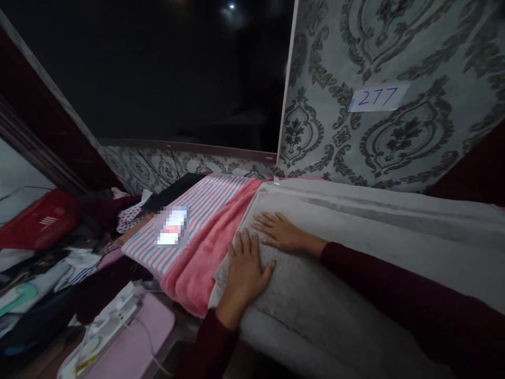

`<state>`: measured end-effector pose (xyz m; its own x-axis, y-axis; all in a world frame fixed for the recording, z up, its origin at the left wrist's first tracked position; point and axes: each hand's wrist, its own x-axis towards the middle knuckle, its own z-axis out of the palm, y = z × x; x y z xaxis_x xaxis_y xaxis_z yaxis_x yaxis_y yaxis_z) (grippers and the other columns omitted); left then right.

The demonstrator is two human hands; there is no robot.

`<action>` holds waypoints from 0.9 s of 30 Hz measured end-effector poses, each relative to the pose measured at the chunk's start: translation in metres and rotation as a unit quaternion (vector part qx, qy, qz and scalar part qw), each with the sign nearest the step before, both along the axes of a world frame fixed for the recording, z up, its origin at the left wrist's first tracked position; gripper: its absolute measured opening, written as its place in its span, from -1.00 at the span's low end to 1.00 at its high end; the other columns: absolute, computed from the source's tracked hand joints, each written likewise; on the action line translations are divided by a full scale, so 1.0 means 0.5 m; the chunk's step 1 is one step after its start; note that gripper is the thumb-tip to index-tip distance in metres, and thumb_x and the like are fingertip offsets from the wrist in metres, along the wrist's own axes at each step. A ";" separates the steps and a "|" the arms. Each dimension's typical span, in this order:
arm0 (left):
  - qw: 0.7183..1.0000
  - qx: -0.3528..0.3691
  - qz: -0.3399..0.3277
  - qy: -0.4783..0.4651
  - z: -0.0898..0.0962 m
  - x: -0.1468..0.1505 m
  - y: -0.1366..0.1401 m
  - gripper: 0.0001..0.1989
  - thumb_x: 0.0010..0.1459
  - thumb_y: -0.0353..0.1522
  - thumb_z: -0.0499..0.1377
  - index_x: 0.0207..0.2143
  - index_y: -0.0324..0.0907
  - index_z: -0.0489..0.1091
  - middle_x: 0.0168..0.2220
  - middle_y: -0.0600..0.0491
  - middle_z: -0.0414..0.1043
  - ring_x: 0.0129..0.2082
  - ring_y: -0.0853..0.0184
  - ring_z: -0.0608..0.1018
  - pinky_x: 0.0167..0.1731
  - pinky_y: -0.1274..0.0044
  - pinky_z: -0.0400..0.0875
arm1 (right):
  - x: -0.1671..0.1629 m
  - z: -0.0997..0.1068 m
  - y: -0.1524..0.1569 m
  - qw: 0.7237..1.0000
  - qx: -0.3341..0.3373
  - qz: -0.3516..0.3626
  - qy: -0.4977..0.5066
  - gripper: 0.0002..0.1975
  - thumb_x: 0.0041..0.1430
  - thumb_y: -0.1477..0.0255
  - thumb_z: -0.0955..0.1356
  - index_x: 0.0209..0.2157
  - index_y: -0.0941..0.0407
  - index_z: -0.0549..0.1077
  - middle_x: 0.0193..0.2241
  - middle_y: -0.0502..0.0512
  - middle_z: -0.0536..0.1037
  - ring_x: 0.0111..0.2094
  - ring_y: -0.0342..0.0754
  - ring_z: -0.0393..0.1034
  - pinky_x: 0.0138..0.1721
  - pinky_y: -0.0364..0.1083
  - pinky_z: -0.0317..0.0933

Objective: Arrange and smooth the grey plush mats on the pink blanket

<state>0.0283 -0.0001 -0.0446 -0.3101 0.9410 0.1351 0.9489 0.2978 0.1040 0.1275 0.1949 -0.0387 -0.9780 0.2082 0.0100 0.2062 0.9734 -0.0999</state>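
A light grey piece of thick cloth (335, 295), perhaps a blanket, lies in layers across the right half of the view. My left hand (246, 268) rests flat on its near left part, fingers spread and pointing away from me. Farther back, my right hand (281, 232) lies palm down on the same cloth, its fingers apart and pointing left. Under the cloth's left edge shows a pink plush blanket (197, 268). Beside that, a cloth with pink, grey and white stripes (213, 192) is spread out, and a blurred-out bright item (172, 227) lies on it.
Behind is a large dark screen (177, 79) beside patterned wallpaper, with a paper label reading 277 (379, 97). At lower left, a white power strip (114, 321) lies on a pink stool-like surface (158, 323). Piled clothes (79, 268) and a red bag (39, 218) are farther left.
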 end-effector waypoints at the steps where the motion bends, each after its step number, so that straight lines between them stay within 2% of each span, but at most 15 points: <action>1: 1.000 -0.001 -0.002 -0.002 -0.001 0.000 0.000 -0.19 0.32 -0.03 0.10 0.44 -0.33 0.08 0.48 -0.36 -0.08 0.47 -0.20 0.04 0.35 -0.06 0.06 | -0.014 -0.003 0.006 1.000 -0.012 0.002 -0.003 -0.35 0.48 -0.01 0.08 0.48 -0.12 0.02 0.49 0.06 -0.08 0.48 0.21 -0.26 0.40 0.38 -0.26; 5: 1.000 0.008 -0.006 -0.008 -0.012 -0.004 0.000 -0.20 0.32 -0.02 0.09 0.44 -0.29 0.10 0.49 -0.34 -0.10 0.47 -0.20 0.03 0.35 -0.07 0.04 | -0.048 -0.005 0.075 0.998 -0.014 -0.058 -0.006 -0.36 0.49 0.03 0.06 0.49 -0.07 0.02 0.49 0.07 -0.10 0.49 0.21 -0.28 0.42 0.34 -0.29; 10: 0.999 0.035 -0.007 -0.004 -0.031 -0.010 0.001 -0.21 0.30 -0.02 0.10 0.43 -0.25 0.12 0.48 -0.32 -0.07 0.47 -0.19 0.05 0.34 -0.08 0.03 | -0.076 -0.004 0.152 0.990 -0.002 -0.140 -0.018 -0.36 0.49 0.06 0.05 0.49 -0.08 0.02 0.49 0.07 -0.10 0.48 0.20 -0.22 0.40 0.34 -0.18; 14: 1.000 0.028 -0.008 -0.003 -0.026 -0.011 0.001 -0.20 0.30 -0.01 0.10 0.43 -0.26 0.12 0.48 -0.34 -0.07 0.46 -0.20 0.06 0.34 -0.08 0.06 | -0.095 0.012 0.162 0.981 -0.004 -0.190 -0.034 -0.38 0.50 0.10 0.03 0.50 -0.10 -0.02 0.49 0.05 -0.10 0.48 0.21 -0.22 0.39 0.36 -0.16; 17: 1.000 0.017 -0.007 0.003 -0.015 -0.012 0.001 -0.21 0.32 0.00 0.09 0.43 -0.29 0.13 0.47 -0.36 -0.06 0.46 -0.21 0.07 0.34 -0.05 0.08 | -0.079 0.021 0.132 0.976 -0.006 -0.214 -0.038 -0.37 0.50 0.08 0.04 0.50 -0.07 -0.02 0.49 0.09 -0.13 0.48 0.23 -0.28 0.39 0.38 -0.19; 20: 1.000 0.015 -0.006 0.014 -0.009 -0.012 0.002 -0.22 0.33 -0.01 0.09 0.42 -0.28 0.14 0.46 -0.35 -0.01 0.45 -0.19 0.10 0.34 -0.02 0.10 | -0.007 0.003 0.075 0.985 0.006 -0.175 -0.004 -0.33 0.49 0.01 0.02 0.49 -0.05 0.00 0.50 0.14 -0.16 0.49 0.25 -0.33 0.38 0.41 -0.19; 24: 0.999 0.021 -0.008 0.032 -0.009 -0.013 0.009 -0.23 0.34 -0.01 0.06 0.42 -0.30 0.14 0.46 -0.36 0.00 0.45 -0.19 0.11 0.33 -0.01 0.11 | 0.155 -0.038 0.019 0.996 0.023 -0.080 0.026 -0.30 0.46 -0.07 0.01 0.49 -0.13 -0.03 0.49 0.10 -0.12 0.48 0.21 -0.26 0.39 0.37 -0.20; 25: 0.999 0.021 -0.009 0.036 -0.009 -0.013 0.010 -0.23 0.35 -0.01 0.05 0.42 -0.30 0.14 0.46 -0.36 0.00 0.45 -0.20 0.11 0.33 -0.01 0.11 | 0.197 -0.041 0.021 0.996 0.026 -0.086 0.020 -0.31 0.46 -0.07 0.02 0.49 -0.14 -0.02 0.49 0.09 -0.10 0.48 0.21 -0.23 0.39 0.37 -0.19; 27: 0.999 0.015 -0.008 0.042 -0.006 -0.013 0.013 -0.23 0.36 -0.02 0.04 0.43 -0.31 0.13 0.46 -0.37 0.00 0.44 -0.20 0.12 0.32 -0.01 0.12 | 0.273 -0.034 0.045 0.988 0.031 -0.154 -0.004 -0.33 0.47 -0.03 0.03 0.48 -0.13 0.01 0.48 0.09 -0.07 0.47 0.22 -0.20 0.38 0.37 -0.15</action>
<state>0.0218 0.0062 -0.0479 -0.2813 0.9411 0.1878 0.9594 0.2803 0.0322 0.2641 0.2172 -0.0556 -0.8685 0.4951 0.0247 0.4940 0.8686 -0.0399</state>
